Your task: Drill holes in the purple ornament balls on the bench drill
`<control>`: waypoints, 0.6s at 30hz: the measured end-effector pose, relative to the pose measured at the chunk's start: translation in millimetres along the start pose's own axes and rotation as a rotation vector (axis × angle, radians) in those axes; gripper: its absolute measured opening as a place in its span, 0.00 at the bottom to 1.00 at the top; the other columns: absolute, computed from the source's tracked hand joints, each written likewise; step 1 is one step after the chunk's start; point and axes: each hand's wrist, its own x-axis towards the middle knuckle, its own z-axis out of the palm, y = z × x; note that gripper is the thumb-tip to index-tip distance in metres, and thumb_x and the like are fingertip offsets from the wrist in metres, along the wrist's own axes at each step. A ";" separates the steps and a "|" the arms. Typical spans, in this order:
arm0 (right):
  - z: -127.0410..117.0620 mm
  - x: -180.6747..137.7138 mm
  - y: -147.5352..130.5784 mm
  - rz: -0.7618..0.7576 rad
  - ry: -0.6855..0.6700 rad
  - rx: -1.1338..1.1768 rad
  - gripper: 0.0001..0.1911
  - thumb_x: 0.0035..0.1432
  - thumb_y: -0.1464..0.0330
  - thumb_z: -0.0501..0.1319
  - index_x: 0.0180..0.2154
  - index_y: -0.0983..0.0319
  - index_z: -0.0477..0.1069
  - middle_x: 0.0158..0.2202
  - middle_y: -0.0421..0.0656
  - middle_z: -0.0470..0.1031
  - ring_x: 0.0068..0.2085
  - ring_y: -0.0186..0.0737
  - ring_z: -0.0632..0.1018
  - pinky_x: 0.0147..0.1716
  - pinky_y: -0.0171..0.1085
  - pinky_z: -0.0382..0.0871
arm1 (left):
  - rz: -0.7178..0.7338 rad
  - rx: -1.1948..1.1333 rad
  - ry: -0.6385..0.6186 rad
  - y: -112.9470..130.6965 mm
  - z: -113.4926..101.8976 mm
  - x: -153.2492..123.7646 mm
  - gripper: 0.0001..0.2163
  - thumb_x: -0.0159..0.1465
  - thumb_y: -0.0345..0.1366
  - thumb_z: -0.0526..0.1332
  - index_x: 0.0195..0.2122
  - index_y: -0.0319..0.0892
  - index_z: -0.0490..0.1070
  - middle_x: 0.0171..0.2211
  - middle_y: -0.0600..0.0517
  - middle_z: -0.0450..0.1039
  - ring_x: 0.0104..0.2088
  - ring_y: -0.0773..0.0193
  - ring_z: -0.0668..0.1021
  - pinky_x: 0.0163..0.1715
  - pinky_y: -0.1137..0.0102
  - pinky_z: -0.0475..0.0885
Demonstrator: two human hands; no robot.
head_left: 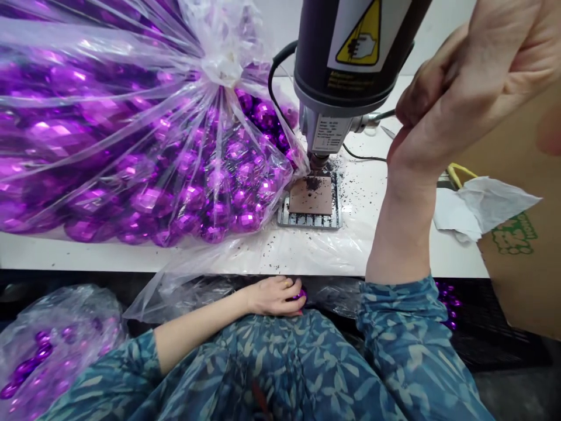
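My left hand [278, 296] rests at my lap, just below the table's front edge, fingers curled over a shiny purple ball [300, 294]. Most of that ball is hidden by the fingers. Raised at the upper right, my right hand [456, 82] is closed round the end of the drill press lever [381, 117]; the grip itself is covered. The dark drill press [346, 88] stands over a slotted metal base plate [310, 221]. On that plate lies a square brown board [310, 202] with a small hole and dark shavings on it.
A large clear bag of purple faceted balls [144, 169] fills the table's left. A second bag [65, 345] is low at the left. At the right stand a cardboard box [521, 234], crumpled white paper [486, 202] and a yellow-handled tool [458, 173]. Shavings litter the white table [324, 251].
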 end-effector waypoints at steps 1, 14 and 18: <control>0.1 -0.6 0.2 -0.003 0.006 0.005 0.20 0.63 0.75 0.51 0.21 0.54 0.49 0.17 0.32 0.44 0.14 0.22 0.56 0.17 0.32 0.42 | -0.034 0.039 -0.147 2.9 4.7 -10.1 0.13 0.70 0.40 0.61 0.53 0.43 0.71 0.48 0.41 0.79 0.35 0.60 0.80 0.31 0.69 0.74; -2.2 -5.8 3.6 -0.038 0.060 0.050 0.27 0.49 0.51 0.66 0.19 0.58 0.51 0.11 0.28 0.49 0.12 0.24 0.55 0.16 0.35 0.40 | -0.142 0.148 0.451 -63.2 -44.9 86.1 0.11 0.69 0.26 0.54 0.49 0.40 0.72 0.41 0.46 0.79 0.45 0.59 0.80 0.45 0.63 0.81; -5.6 -8.0 5.7 -0.077 0.033 0.025 0.28 0.55 0.53 0.64 0.18 0.60 0.51 0.11 0.28 0.50 0.13 0.20 0.55 0.16 0.31 0.43 | -0.619 0.255 0.246 -126.5 -70.3 131.4 0.19 0.66 0.18 0.48 0.48 0.38 0.74 0.48 0.42 0.77 0.55 0.52 0.76 0.58 0.52 0.76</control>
